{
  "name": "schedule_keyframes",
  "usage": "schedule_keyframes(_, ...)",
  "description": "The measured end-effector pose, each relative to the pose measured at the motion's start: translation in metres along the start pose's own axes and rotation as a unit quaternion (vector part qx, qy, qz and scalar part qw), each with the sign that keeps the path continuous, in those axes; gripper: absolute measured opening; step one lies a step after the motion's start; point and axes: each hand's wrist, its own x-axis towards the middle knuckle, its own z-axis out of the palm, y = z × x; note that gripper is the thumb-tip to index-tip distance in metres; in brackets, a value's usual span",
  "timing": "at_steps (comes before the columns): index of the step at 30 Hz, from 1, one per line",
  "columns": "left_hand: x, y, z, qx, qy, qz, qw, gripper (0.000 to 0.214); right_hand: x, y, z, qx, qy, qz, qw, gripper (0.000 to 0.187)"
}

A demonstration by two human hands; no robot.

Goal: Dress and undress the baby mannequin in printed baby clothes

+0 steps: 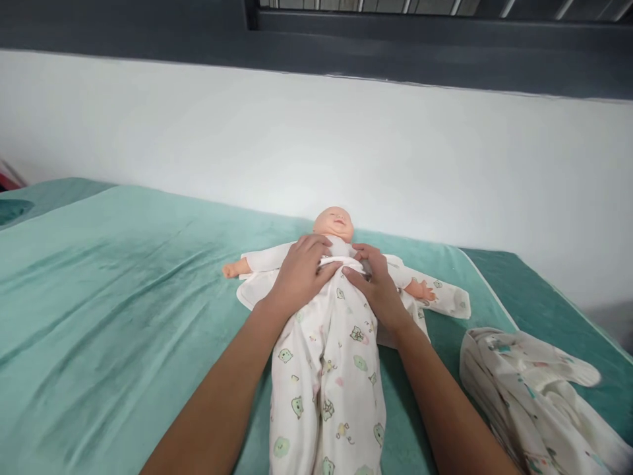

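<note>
a baby doll [333, 223] lies on its back on a green cover [123, 297], its head close to the far edge, by the white wall [316, 145]. patterned trousers [324, 382] reach from the doll's middle back toward the person, the lower legs running out of view.

both hands are closed on the waistband: the left hand [302, 272] at its left end, the right hand [376, 280] at its right. each thumb lies over the front of the cloth, on the near side, while the bent fingers reach past the top edge onto the doll's chest; the waistband runs between the two hands, just below the fingertips.

the doll's arms spread out to both sides, beyond the hands. a patterned sleeve [452, 301] extends past the doll's arm on the right. a crumpled printed cloth [524, 389] lies toward the cover's right edge, apart from the doll.
</note>
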Motion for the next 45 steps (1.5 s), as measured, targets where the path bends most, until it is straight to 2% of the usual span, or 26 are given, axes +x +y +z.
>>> schedule_keyframes(2,-0.002,0.001,-0.001,0.06,0.016,0.064,0.996,0.023,-0.002,-0.004,0.001,-0.007,0.045,-0.054,0.998,0.022)
schedule_keyframes(4,-0.004,0.001,0.001,0.106,0.049,0.098,0.988,0.032,-0.005,-0.007,0.002,-0.015,0.068,-0.084,0.994,0.027)
schedule_keyframes(8,-0.012,-0.002,0.005,0.113,0.084,0.095,0.985,0.046,-0.014,-0.008,0.0,-0.012,0.07,-0.093,0.993,0.046)
schedule_keyframes(11,-0.025,-0.007,0.001,0.075,0.075,0.026,0.994,0.051,-0.021,-0.004,-0.004,-0.025,0.045,-0.051,0.997,0.052)
schedule_keyframes(14,-0.046,-0.014,-0.009,0.015,0.034,-0.079,0.996,0.052,-0.027,0.003,-0.013,0.005,-0.023,0.031,0.999,0.052)
schedule_keyframes(16,-0.061,-0.018,-0.019,-0.037,-0.006,-0.153,0.987,0.049,-0.034,0.007,-0.021,0.023,-0.072,0.07,0.995,0.053)
schedule_keyframes(18,-0.076,-0.019,-0.03,-0.088,-0.045,-0.208,0.973,0.043,-0.044,0.008,-0.03,0.026,-0.117,0.081,0.99,0.05)
schedule_keyframes(21,-0.094,-0.015,-0.044,-0.148,-0.106,-0.234,0.955,0.038,-0.065,0.003,-0.036,0.007,-0.147,0.09,0.985,0.039)
schedule_keyframes(23,-0.104,-0.009,-0.048,-0.161,-0.129,-0.227,0.952,0.04,-0.08,-0.004,-0.034,-0.033,-0.118,0.089,0.988,0.037)
schedule_keyframes(25,-0.111,-0.003,-0.045,-0.134,-0.109,-0.197,0.965,0.029,-0.092,-0.012,-0.026,-0.086,-0.053,0.058,0.993,0.032)
schedule_keyframes(29,-0.121,0.003,-0.027,-0.001,0.019,-0.115,0.993,0.017,-0.106,-0.023,-0.008,-0.152,0.09,-0.04,0.984,0.016)
schedule_keyframes(31,-0.124,0.004,-0.019,0.051,0.073,-0.115,0.989,0.014,-0.109,-0.025,-0.003,-0.15,0.128,-0.057,0.979,0.014)
schedule_keyframes(33,-0.125,0.005,-0.016,0.053,0.091,-0.134,0.985,0.01,-0.11,-0.026,0.0,-0.116,0.143,-0.043,0.982,0.017)
schedule_keyframes(35,-0.124,0.006,-0.016,0.006,0.07,-0.136,0.988,0.013,-0.112,-0.024,0.0,-0.051,0.122,-0.006,0.991,0.019)
schedule_keyframes(37,-0.124,0.008,-0.02,-0.057,0.043,-0.115,0.991,0.015,-0.114,-0.022,-0.001,0.02,0.075,0.033,0.996,0.022)
schedule_keyframes(40,-0.131,0.013,-0.03,-0.138,0.009,-0.101,0.985,0.007,-0.121,-0.023,-0.008,0.078,0.012,0.068,0.995,0.017)
schedule_keyframes(42,-0.138,0.017,-0.038,-0.181,-0.042,-0.12,0.975,0.022,-0.128,-0.028,-0.016,0.096,-0.044,0.078,0.991,0.017)
schedule_keyframes(45,-0.149,0.022,-0.047,-0.204,-0.105,-0.147,0.962,0.061,-0.138,-0.038,-0.026,0.106,-0.142,0.097,0.98,0.044)
